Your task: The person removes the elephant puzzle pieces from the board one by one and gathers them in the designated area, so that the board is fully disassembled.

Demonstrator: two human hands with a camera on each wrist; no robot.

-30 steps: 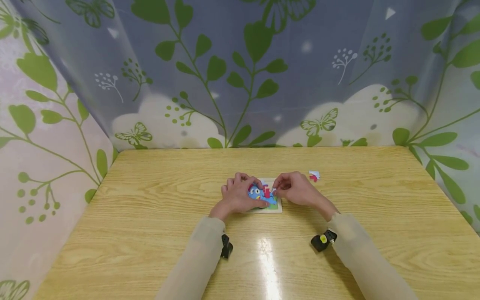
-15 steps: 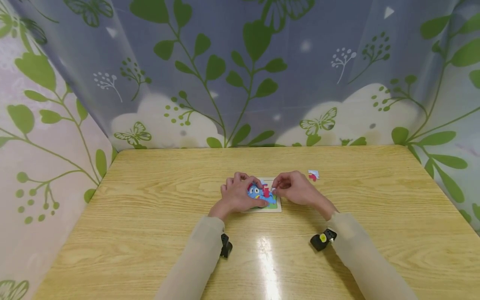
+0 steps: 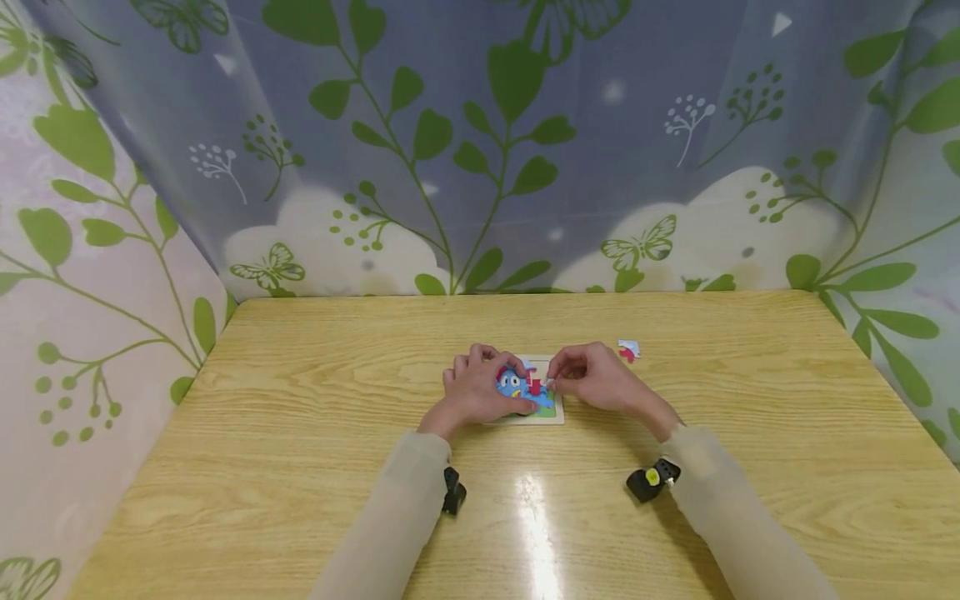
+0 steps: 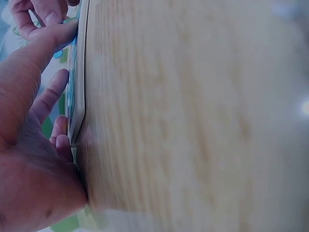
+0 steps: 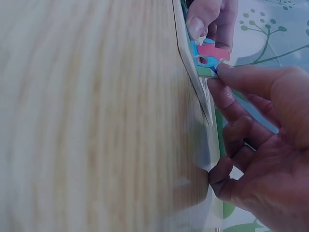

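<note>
A small jigsaw puzzle board (image 3: 557,419) with a pale frame lies on the table and carries a blue cartoon face (image 3: 510,383). Over its left part rests my left hand (image 3: 480,392), fingers spread around the face and thumb on the pieces near the front edge. From the right, my right hand (image 3: 600,379) pinches a puzzle piece (image 5: 215,50) between thumb and forefinger at the board's right side. In the right wrist view that piece looks pink-red and blue and stands tilted above the board. Its far edge is hidden by fingers.
One loose white and red puzzle piece (image 3: 628,350) lies on the wooden table (image 3: 337,358), behind and right of my right hand. A patterned curtain (image 3: 480,167) hangs along the table's back edge. Light glares on the table (image 3: 540,533) in front of the board.
The pinched piece and the red part beside it have shifted slightly on the board. My right hand has moved a few pixels right; my left hand stays where it was.
</note>
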